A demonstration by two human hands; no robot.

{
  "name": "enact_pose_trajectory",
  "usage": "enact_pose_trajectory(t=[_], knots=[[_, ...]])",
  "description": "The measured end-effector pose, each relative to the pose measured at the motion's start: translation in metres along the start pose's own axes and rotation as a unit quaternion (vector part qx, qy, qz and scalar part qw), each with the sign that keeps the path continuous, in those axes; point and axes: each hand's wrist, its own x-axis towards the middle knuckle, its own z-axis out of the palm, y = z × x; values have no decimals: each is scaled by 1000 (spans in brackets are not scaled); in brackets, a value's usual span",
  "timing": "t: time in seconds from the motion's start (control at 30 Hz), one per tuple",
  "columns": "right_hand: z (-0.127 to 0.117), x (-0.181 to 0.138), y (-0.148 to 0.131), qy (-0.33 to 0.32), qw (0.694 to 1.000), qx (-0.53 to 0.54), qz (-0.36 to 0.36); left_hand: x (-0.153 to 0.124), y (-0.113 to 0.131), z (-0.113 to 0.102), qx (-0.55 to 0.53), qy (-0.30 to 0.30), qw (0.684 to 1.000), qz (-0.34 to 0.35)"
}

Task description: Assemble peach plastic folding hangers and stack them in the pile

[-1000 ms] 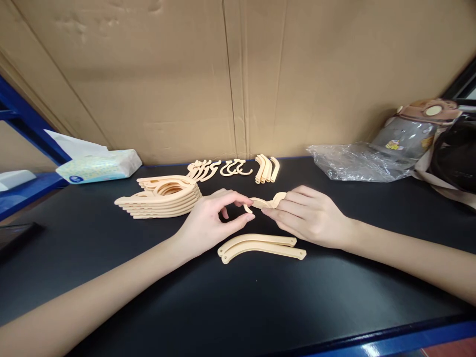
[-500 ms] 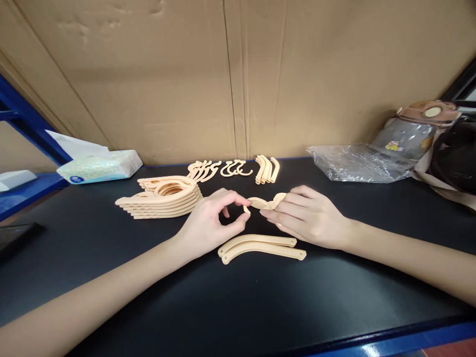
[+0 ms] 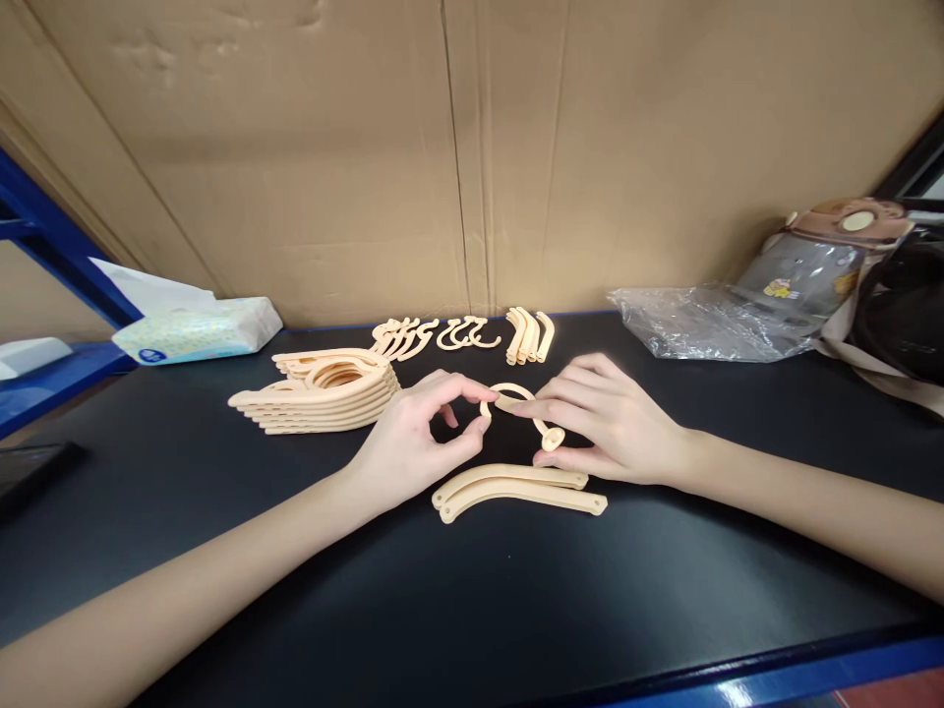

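Peach plastic hook [image 3: 514,394]: head view, the only one; held a little above the black table top [image 3: 472,610], between both hands and just behind the curved arms [image 3: 516,489]; its round foot points down and to the right.
Left hand [image 3: 413,442]: thumb and forefinger pinch the hook's open tip; the other fingers curl loosely.
Right hand [image 3: 619,428]: stretched fingertips pinch the hook's shank above the round foot; thumb tucked under.
On the table: two curved arms lie side by side, touching, just in front of the hands.
Hanger stack [image 3: 324,391]: left of the hands, near but apart.
Back row: loose hooks [image 3: 442,334] and a bundle of arm pieces [image 3: 529,336] by the cardboard wall [image 3: 331,147].
Sides: tissue pack [image 3: 196,329] far left; clear plastic bag [image 3: 700,323] far right.
Handling, as a judgement: the piece looks thin and springy; a light pinch at each end, kept low over the table, should stop it twisting or flicking away; resting the wrists would steady it.
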Motion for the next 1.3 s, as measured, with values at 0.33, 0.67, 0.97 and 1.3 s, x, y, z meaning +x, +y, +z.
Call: enact_pose_trajectory(t=[0.33, 0.67, 0.97, 1.3], knots=[[0, -1, 2, -18, 997, 71, 28, 2, -2, 2, -9, -7, 1000, -8], [4, -2, 3, -11, 988, 126, 84, 1, -6, 0, 33, 12, 999, -24], [-10, 4, -8, 40, 881, 365, 299, -9, 24, -27, 107, -115, 983, 97], [-2, 6, -11, 49, 764, 524, 373, -25, 33, -22, 264, -231, 929, 120]])
